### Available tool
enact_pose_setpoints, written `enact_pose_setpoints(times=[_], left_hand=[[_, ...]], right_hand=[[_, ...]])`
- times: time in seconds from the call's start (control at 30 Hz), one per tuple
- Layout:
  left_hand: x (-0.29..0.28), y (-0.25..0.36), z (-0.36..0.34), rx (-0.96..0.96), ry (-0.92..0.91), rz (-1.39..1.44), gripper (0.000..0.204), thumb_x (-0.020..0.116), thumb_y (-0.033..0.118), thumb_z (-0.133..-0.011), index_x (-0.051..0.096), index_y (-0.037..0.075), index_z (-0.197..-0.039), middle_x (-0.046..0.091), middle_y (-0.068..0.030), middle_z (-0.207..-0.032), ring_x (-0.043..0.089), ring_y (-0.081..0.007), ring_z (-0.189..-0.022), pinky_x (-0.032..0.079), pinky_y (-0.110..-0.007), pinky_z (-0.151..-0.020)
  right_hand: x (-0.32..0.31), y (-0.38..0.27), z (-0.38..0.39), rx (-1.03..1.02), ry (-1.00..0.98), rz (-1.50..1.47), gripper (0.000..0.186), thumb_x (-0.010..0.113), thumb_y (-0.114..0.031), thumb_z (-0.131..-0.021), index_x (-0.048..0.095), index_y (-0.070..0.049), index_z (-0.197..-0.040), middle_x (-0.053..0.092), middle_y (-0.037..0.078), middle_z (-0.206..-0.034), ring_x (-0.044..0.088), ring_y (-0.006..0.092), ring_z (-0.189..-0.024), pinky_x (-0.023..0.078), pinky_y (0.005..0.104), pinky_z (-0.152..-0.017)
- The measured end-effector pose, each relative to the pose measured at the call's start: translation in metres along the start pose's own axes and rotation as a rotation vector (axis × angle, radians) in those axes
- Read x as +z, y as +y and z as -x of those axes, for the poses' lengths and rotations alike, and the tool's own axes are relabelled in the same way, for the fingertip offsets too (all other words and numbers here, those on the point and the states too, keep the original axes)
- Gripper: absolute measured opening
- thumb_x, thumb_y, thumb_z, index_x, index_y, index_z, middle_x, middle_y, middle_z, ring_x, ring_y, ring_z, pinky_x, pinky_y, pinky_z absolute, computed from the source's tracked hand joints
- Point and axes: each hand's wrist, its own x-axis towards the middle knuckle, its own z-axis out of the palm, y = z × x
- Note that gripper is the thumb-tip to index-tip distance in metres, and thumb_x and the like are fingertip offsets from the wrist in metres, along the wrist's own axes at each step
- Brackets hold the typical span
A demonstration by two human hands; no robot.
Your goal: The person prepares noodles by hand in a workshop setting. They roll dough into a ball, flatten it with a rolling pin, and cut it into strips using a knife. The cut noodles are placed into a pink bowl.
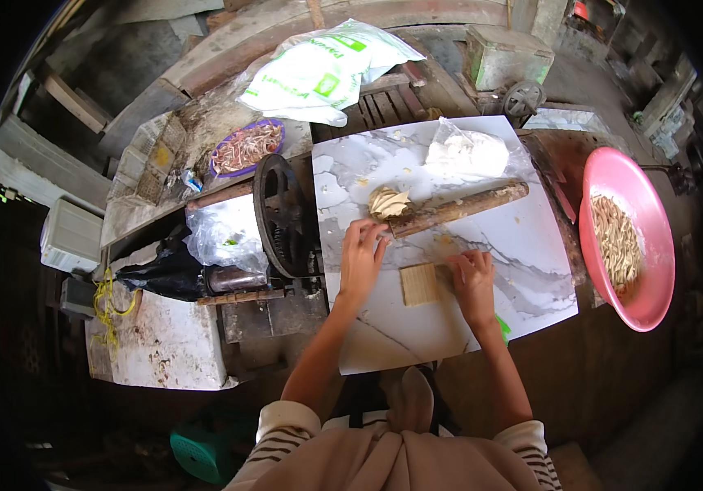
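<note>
My left hand [363,250] has loosely bent fingers apart at the near end of a wooden rolling pin [466,203], just below a lump of pale dough pieces [386,202], on a marble-patterned board [351,335]. My right hand [471,274] is closed with curled fingers just right of a flat ridged square [419,285], pale tan; I cannot make out anything inside it. A clear bag of white powder [466,151] lies at the board's back. A small bright green thing [503,329] shows by my right wrist at the board's edge.
A pink basin [652,245] of thin pale strips stands right, a purple tray [247,147] of strips upper left. A black handwheel machine [278,213] borders the board's left. A white-green sack [327,69], a metal box [507,57] and a green stool [204,446] surround the workspace.
</note>
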Motion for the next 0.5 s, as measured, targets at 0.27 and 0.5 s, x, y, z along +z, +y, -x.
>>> enact_pose_setpoints(times=[0.27,0.5], left_hand=[[-0.008,0.031,0.037,-0.127,-0.075,0.159,0.010,0.068,0.006,-0.079,0.060,0.004,-0.085,0.057,-0.0071,-0.080,0.056,-0.0226,-0.070,0.046,-0.036,-0.067],[-0.005,0.043,0.033,-0.106,-0.197,0.034,0.007,0.061,0.012,-0.086,0.063,0.007,-0.091,0.057,-0.0082,-0.087,0.054,-0.0256,-0.082,0.045,-0.036,-0.076]], right_hand=[[0.001,-0.004,-0.009,-0.038,-0.082,-0.015,0.009,0.063,-0.007,-0.079,0.063,-0.010,-0.087,0.054,0.005,-0.093,0.048,0.0289,-0.093,0.038,0.0438,-0.079],[0.009,0.015,-0.011,-0.146,-0.149,-0.049,0.012,0.059,-0.004,-0.080,0.063,-0.011,-0.088,0.053,0.005,-0.102,0.045,0.0292,-0.103,0.035,0.0445,-0.085]])
